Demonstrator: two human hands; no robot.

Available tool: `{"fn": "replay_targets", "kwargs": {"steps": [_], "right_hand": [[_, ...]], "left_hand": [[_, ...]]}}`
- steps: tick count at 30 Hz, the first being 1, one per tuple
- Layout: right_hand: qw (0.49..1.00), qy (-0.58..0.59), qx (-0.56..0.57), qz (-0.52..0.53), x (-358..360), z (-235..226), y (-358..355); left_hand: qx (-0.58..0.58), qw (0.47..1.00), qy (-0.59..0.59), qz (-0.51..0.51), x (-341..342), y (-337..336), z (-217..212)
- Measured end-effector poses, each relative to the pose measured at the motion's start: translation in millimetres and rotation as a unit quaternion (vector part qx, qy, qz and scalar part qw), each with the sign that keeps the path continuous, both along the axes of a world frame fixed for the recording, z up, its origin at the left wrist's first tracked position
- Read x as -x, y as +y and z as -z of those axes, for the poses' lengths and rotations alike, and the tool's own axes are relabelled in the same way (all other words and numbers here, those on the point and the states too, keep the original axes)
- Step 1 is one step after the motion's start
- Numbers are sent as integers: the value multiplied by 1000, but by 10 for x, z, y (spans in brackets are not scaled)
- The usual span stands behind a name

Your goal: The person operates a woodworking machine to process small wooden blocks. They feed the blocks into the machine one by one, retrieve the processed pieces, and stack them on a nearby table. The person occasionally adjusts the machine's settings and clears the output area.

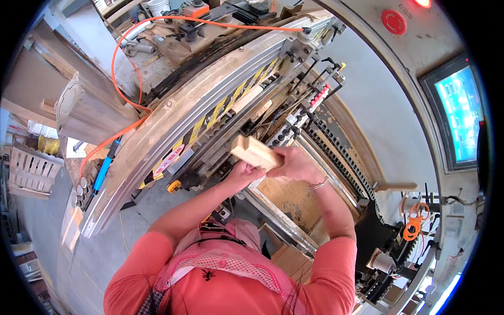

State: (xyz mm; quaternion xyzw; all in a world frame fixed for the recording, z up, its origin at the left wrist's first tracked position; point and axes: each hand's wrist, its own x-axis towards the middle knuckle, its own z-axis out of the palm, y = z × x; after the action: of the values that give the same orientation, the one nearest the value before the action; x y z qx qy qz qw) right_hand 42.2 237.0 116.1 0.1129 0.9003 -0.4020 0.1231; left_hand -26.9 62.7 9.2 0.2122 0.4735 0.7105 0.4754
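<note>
1. I see both hands raised in front of the chest, holding one pale wooden block (255, 152) between them, just above the near side of a long woodworking machine (220, 100).

2. My left hand (242, 172) is under the near left end of the block; its fingers look curled against the underside, though I cannot tell how tightly they close.

3. My right hand (295, 164) has its fingers wrapped shut around the right end of the block, with a thin bracelet (318, 184) at the wrist.

4. The block is in the air, tilted, its far left end pointing toward the machine's yellow-and-black striped rail (223, 107). It touches nothing but the two hands.

5. Below the hands lies a flat brown board (286, 195) in the machine bed. An orange hose (122, 79) loops across the far left, and a lit screen (461, 113) stands at the right.

6. My judgement: the step in hand is carrying and orienting the block at the machine, not yet setting it down.

7. I judge that the next move calls for levelling the block, keeping both grips firm, and keeping the fingers clear of the row of fittings (302, 113) just beyond it.
</note>
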Motion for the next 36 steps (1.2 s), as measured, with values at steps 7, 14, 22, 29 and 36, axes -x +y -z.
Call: {"fn": "replay_targets", "kwargs": {"steps": [7, 14, 22, 29, 36], "right_hand": [[999, -6, -25, 38, 245, 20, 312], [920, -2, -369, 132, 1008, 491, 1183], [920, -16, -379, 102, 1352, 806, 1188], [919, 3, -375, 124, 1294, 847, 1081], [911, 2, -390, 134, 1339, 852, 1168]], "left_hand": [[-12, 996, 16, -88, -106, -150, 95], [15, 971, 211, -107, -181, -501, 185], [17, 969, 225, -100, -160, -524, 258], [10, 970, 221, -104, -136, -509, 235], [8, 985, 161, -68, -103, -518, 233]]}}
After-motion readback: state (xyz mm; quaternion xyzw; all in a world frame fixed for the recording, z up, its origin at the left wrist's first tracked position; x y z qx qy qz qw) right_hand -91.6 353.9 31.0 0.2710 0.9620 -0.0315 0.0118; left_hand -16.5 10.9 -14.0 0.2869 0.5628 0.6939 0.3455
